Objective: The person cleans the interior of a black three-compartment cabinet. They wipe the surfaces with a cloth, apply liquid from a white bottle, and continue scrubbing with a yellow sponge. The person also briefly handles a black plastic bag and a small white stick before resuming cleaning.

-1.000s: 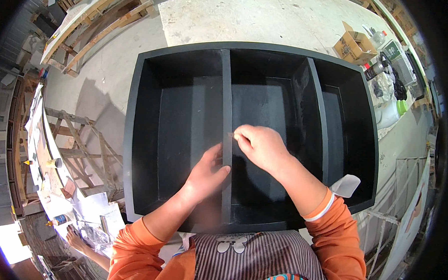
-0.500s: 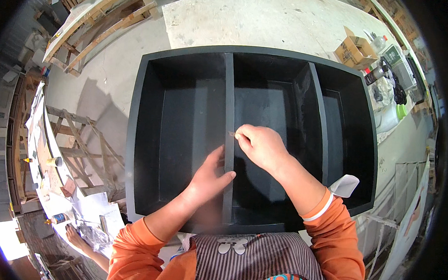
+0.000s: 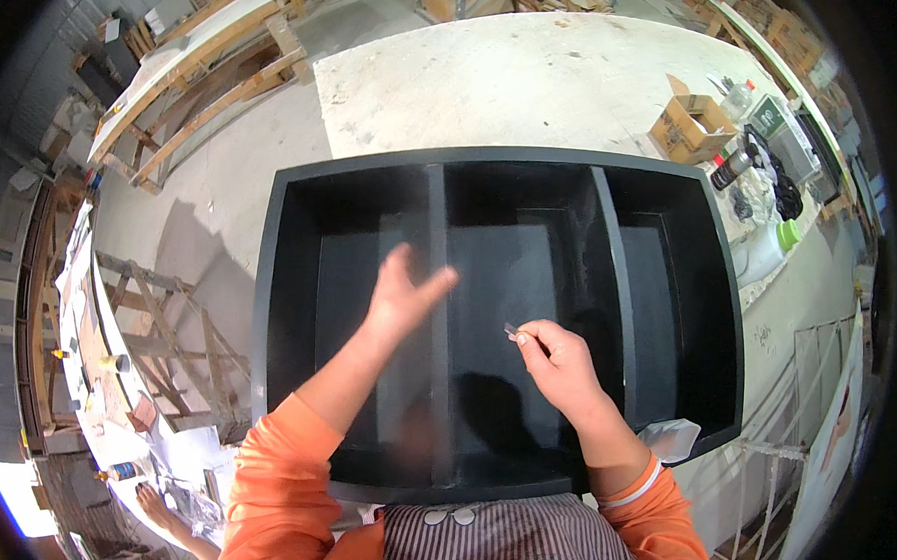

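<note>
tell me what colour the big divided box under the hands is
Black all over, dividers included; the head view shows the box best.

Small item [image 3: 510,331] pinched in right hand [image 3: 557,363]: too small to ID. Left hand [image 3: 400,296] motion-blurred. Cabinet [image 3: 302,189] front edge partly hidden by forearms.

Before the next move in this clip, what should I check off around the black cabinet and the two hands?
1. Right hand has a firm pinch on the small grey piece: ok, thumb and fingertips close on it.
2. What the small piece is: cannot tell, too small.
3. Left hand free: ok, open, fingers spread, holding nothing, over the left divider.
4. Left hand touching the divider: cannot tell, the hand is blurred.
5. Black cabinet lies flat and open side up on the white worktop: ok.
6. Middle compartment under the right hand free of loose items: ok, none visible.
</note>
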### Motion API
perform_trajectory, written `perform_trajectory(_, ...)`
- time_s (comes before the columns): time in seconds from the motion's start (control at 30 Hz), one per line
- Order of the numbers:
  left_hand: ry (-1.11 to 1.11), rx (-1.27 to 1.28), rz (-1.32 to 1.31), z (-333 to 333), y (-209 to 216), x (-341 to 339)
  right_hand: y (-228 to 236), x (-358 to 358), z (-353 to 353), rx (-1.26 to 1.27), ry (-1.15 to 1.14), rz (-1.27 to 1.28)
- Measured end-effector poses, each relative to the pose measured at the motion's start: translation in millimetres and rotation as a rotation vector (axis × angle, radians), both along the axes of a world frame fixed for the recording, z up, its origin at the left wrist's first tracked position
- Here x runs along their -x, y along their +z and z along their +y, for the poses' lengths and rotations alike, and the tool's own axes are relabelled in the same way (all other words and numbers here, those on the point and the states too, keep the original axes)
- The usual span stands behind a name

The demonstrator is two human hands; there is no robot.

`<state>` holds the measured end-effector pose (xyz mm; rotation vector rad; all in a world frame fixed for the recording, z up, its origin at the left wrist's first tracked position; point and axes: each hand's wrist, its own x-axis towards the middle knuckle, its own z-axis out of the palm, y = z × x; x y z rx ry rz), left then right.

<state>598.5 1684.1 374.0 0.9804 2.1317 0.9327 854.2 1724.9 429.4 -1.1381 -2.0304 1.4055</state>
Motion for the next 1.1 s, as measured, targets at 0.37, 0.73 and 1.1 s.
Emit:
perform_trajectory(0.37, -0.278, 0.173, 0.809, 93.8, 22.4, -13.5, 0.7, -0.4, 4.4, -0.109, -0.021, 0.085)
perform_trajectory(0.73, -0.448, 0.065, 0.748, -43.3, 42.5, -78.4, -0.3, -0.3, 6.8, -0.105, -0.05, 0.189)
perform_trajectory(1.1, -0.687, 0.171, 0.678, -147.1, 67.2, -124.1, 27.1, -7.7, 10.4, -0.092, -0.06, 0.152)
